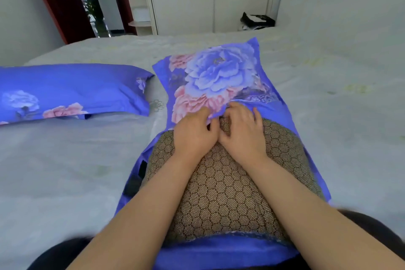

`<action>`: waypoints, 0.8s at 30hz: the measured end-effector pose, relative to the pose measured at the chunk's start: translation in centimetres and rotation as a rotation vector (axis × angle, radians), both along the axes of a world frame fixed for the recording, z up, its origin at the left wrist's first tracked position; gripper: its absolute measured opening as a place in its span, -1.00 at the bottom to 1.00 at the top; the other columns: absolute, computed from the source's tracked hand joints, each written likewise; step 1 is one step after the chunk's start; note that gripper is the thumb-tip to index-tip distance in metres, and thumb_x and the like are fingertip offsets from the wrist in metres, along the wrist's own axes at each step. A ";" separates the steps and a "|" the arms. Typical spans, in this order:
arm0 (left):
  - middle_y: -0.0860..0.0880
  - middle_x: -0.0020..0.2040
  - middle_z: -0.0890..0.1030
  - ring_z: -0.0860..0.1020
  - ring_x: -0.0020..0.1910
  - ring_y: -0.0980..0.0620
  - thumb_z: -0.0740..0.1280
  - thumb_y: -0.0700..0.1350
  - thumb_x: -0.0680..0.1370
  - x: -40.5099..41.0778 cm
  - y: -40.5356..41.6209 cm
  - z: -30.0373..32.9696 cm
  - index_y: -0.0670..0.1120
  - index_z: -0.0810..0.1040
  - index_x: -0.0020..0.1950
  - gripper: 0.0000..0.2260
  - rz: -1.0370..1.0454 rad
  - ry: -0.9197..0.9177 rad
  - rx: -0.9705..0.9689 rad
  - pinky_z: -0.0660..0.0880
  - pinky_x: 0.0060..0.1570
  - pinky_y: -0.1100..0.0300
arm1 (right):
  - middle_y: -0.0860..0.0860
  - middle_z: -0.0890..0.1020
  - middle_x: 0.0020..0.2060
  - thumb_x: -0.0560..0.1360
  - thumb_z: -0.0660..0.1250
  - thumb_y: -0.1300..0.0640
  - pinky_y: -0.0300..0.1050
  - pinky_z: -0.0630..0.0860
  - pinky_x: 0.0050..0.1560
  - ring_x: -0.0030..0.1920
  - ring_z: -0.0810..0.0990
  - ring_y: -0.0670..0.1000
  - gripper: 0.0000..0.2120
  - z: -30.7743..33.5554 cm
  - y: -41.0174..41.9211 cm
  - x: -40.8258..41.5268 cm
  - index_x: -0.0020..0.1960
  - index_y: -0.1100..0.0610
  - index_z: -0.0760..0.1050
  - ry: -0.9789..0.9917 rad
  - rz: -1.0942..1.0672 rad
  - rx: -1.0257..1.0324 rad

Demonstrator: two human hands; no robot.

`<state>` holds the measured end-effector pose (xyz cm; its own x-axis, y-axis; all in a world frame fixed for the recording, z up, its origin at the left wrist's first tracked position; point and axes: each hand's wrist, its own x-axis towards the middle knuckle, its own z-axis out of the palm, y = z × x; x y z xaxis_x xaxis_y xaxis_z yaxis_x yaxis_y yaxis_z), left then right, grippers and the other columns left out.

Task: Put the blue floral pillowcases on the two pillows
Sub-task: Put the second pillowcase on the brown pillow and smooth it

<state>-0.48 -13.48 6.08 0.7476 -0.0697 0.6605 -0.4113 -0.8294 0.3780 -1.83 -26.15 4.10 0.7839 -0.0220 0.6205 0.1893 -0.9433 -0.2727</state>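
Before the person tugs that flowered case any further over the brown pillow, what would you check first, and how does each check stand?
1. Both hands on the case's opening edge: ok. The left hand and right hand grip the edge of the blue floral pillowcase side by side.
2. Pillow lined up inside the case: ok. The honeycomb-patterned pillow lies along it, with blue fabric showing on both sides.
3. Pillow fully covered: not ok. Most of it is bare.
4. Far corners filled: cannot tell, hidden under fabric.
5. Other pillow done: ok as far as it shows. The covered pillow lies apart on the bed.
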 end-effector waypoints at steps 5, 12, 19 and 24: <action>-0.03 -0.40 0.50 0.50 -0.34 -0.09 0.24 0.05 0.39 0.5 0.2 -0.5 -0.07 0.40 -0.39 -0.76 -0.094 -0.075 0.038 0.32 -0.35 0.18 | 0.14 0.49 0.08 0.36 0.33 0.06 0.07 0.31 0.15 0.15 0.43 0.19 -0.62 1.9 -3.4 1.2 0.14 0.17 0.43 -0.178 -0.319 0.389; -0.03 -0.38 0.50 0.48 -0.29 -0.11 0.31 -0.09 0.35 0.4 -0.7 -1.4 -0.10 0.45 -0.33 -0.89 0.042 -0.079 -0.036 0.24 -0.28 0.16 | 0.17 0.60 -0.06 0.51 0.05 0.11 0.03 0.39 -0.07 -0.01 0.53 0.22 -0.68 0.7 -5.3 0.0 0.07 0.21 0.50 -0.260 -0.281 0.533; -0.15 -0.25 0.57 0.50 -0.16 -0.19 0.17 -0.11 0.35 0.7 0.3 -1.3 -0.07 0.38 -0.28 -0.94 0.068 0.080 -0.094 0.29 -0.23 0.07 | -0.01 0.51 -0.45 0.39 0.21 -0.29 -0.13 0.32 -0.33 -0.36 0.54 0.14 -0.57 0.6 -4.8 -4.7 -0.22 0.11 0.43 -0.151 -0.096 0.284; -0.04 -0.46 0.42 0.44 -0.41 -0.09 0.23 -0.11 0.29 -0.1 0.3 -1.8 -0.12 0.40 -0.44 -0.87 -0.075 -0.071 -0.173 0.23 -0.34 0.20 | -0.09 0.55 -0.10 0.26 0.37 -0.38 -0.12 0.36 -0.13 -0.07 0.54 0.02 -0.42 0.8 -5.9 -4.0 0.01 0.05 0.40 0.036 -0.139 0.268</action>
